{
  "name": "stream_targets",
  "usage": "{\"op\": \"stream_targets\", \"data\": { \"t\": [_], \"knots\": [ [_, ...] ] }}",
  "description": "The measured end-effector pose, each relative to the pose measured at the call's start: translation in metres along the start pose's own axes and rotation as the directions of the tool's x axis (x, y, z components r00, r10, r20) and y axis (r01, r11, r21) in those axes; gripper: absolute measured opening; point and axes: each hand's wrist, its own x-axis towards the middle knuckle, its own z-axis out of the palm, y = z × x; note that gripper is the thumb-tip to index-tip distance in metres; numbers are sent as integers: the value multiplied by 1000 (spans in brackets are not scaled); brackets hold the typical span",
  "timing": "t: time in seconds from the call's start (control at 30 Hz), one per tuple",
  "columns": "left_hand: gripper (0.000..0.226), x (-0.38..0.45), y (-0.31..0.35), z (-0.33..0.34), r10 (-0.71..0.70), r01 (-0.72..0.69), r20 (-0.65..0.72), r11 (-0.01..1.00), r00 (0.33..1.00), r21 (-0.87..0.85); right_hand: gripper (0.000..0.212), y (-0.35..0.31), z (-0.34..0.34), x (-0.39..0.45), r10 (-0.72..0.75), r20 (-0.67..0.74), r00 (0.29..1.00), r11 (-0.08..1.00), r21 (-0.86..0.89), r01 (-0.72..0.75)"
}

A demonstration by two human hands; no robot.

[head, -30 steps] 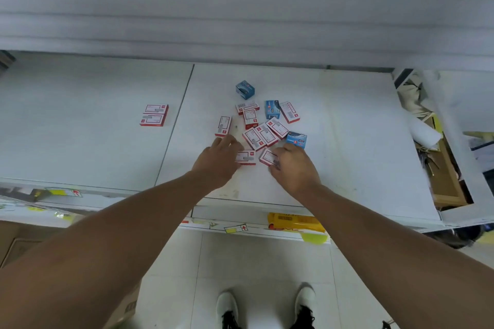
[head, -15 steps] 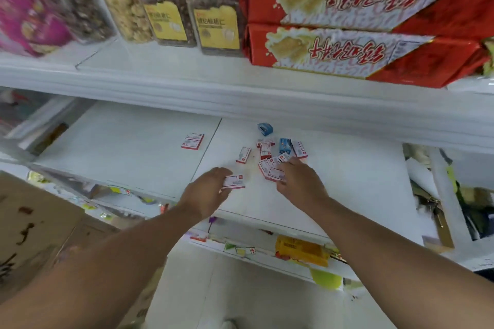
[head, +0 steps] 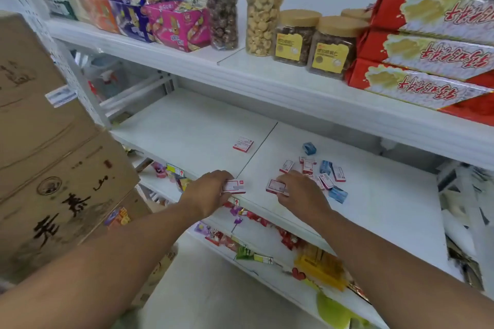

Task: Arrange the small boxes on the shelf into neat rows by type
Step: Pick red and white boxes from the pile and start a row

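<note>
Small red-and-white boxes and a few blue boxes lie scattered on the white shelf (head: 387, 203). My left hand (head: 207, 192) pinches one red-and-white box (head: 235, 186) near the shelf's front edge. My right hand (head: 299, 192) holds another red-and-white box (head: 275, 186) just left of the loose pile (head: 323, 171). Two red-and-white boxes (head: 243, 144) sit side by side farther back on the left panel. One blue box (head: 309, 148) stands alone behind the pile, and another blue box (head: 338, 194) lies right of my right hand.
Brown cardboard cartons (head: 48, 157) are stacked at the left. The shelf above carries snack jars (head: 331, 48), red biscuit boxes (head: 427, 61) and bright packets (head: 176, 24). Sweets and a yellow pack (head: 318, 267) fill the shelf below.
The view has swung up and left, bringing the upper shelf and the cartons into sight. Both hands have drawn apart to the left, each carrying a red-and-white box away from the pile.
</note>
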Motion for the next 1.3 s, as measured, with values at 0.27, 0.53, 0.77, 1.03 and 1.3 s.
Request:
{"op": "stream_targets", "data": {
  "t": [0.27, 0.53, 0.77, 1.03, 1.3],
  "knots": [
    [34, -74, -95, -24, 67, -68, 19, 998, 998, 16, 21, -101, 46, -11, 60, 32, 998, 998, -5, -60],
    [35, -75, -128, -42, 71, -70, 40, 997, 997, -26, 36, -145, 49, 7, 74, -11, 997, 997, 27, -74],
    [42, -34, -131, -36, 38, -35, 66, 998, 997, -57, 43, -123, 66, 46, 90, -13, 996, 992, 93, -89],
    [38, 28, -151, -52, 12, -10, 95, 1000, 995, -12, 38, -88, 84, 99, 122, 9, 993, 976, 179, -121],
    [45, 69, -176, -25, 87, -81, 176, 996, 981, -40, 24, -73, 110, 118, 187, 72, 980, 968, 159, -196]
  ]
}}
